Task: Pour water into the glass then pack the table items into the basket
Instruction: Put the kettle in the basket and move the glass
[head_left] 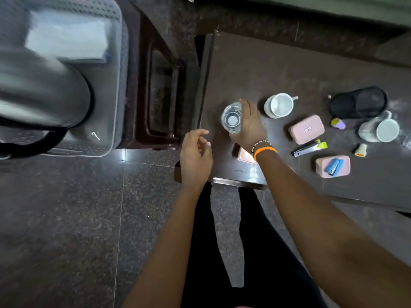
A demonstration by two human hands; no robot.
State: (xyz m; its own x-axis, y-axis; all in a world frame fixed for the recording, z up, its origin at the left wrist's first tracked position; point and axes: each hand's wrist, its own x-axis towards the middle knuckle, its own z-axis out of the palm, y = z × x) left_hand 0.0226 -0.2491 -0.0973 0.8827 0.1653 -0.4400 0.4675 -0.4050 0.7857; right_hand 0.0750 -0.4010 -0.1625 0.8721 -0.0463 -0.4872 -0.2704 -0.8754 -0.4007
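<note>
A clear glass (231,120) with water in it stands near the left edge of the dark table (255,70). My right hand (250,124) is wrapped around its right side. My left hand (195,155) hovers at the table's left corner, fingers loosely curled, holding nothing. On the left a grey plastic basket (111,90) holds a steel kettle (42,90) with a black handle and a pale flat box (69,38). On the table lie two white mugs (279,105) (382,130), two pink boxes (307,128) (332,166), a nail clipper (308,148) and a black mesh holder (358,103).
A dark brown plastic stool (160,90) stands between the basket and the table. A small purple item (338,123) and a small white-orange item (360,150) lie among the table things. Another pink item (245,155) sits partly under my right wrist. Speckled stone floor lies below.
</note>
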